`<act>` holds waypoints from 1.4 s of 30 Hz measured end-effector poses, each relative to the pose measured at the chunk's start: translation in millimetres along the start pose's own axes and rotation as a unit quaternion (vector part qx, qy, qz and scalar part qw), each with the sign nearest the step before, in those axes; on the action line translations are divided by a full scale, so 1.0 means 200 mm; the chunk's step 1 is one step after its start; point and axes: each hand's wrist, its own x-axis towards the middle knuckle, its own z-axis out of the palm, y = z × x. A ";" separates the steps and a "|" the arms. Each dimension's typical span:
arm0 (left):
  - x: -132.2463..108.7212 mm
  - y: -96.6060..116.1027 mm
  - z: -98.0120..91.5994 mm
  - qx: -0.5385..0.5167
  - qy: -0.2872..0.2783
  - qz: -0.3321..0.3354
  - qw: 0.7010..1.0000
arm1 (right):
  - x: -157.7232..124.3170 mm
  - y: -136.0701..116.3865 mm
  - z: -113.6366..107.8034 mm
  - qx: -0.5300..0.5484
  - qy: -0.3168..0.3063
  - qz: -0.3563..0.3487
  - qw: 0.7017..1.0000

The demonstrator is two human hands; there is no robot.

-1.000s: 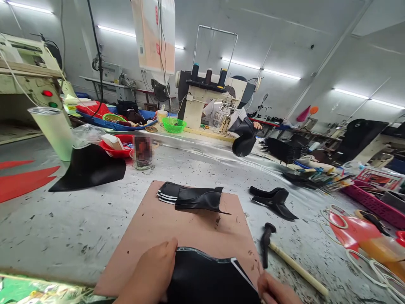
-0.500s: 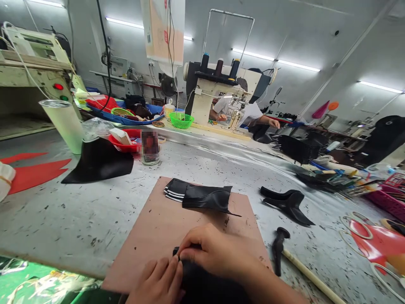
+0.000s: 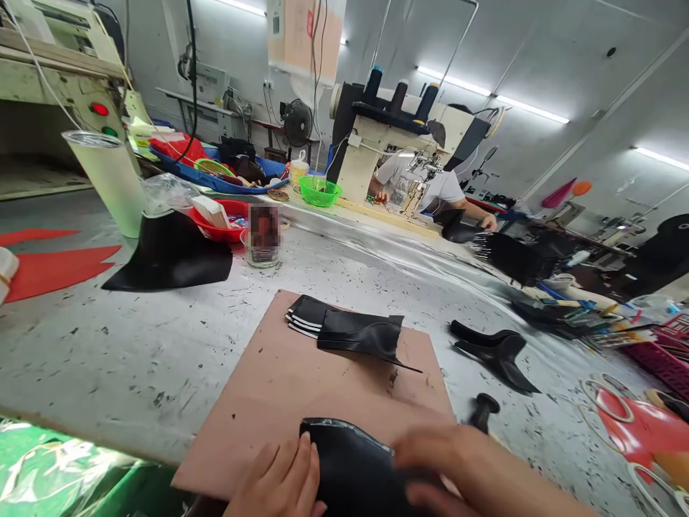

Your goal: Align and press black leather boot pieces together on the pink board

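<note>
A black leather piece (image 3: 352, 459) lies at the near edge of the tan board (image 3: 258, 402), its far edge curved and showing a pale, shiny strip. My left hand (image 3: 280, 477) grips its left side, fingers close together on the edge. Over its right side is my right hand (image 3: 446, 463), smeared by motion, so its grip is unclear. A small stack of black leather pieces (image 3: 358, 334) with white edges rests further back on the board. To the right, a hammer's head (image 3: 484, 411) shows beside the board; my right forearm hides most of its handle.
Folded black leather parts (image 3: 495, 352) lie right of the board. A black sheet (image 3: 166, 258), a tall pale tumbler (image 3: 110, 183) and a glass jar (image 3: 263, 255) stand at the back left. Behind is a sewing machine (image 3: 360, 158), with a person working beyond it.
My right hand has moved right, away from my left fingertips, uncovering the leather's curved far edge. My left hand stays at the left edge. The whole view has shifted slightly.
</note>
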 end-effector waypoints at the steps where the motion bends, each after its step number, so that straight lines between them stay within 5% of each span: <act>1: 0.00 0.00 -0.01 0.000 -0.014 0.002 1.000 | 0.09 0.03 0.04 -0.075 0.045 0.003 0.996; 4: 0.00 0.00 -0.03 0.007 -0.058 0.011 0.998 | 0.37 0.15 0.17 -0.307 0.122 -0.032 0.943; 7: 0.00 -0.01 -0.04 0.005 -0.071 0.003 0.997 | 0.49 0.22 0.24 -0.357 0.123 -0.064 0.924; 16: 0.00 0.00 -0.04 -0.015 -0.063 -0.005 0.998 | 0.23 -0.03 0.29 -0.230 0.120 -0.109 0.960; 30: -0.03 0.00 -0.06 -0.021 -0.094 -0.014 0.995 | 0.23 -0.05 0.31 -0.228 0.095 -0.086 0.965; 42: 0.02 -0.05 -0.09 -0.028 -0.105 0.055 0.993 | 0.23 -0.05 0.33 -0.230 0.092 -0.073 0.966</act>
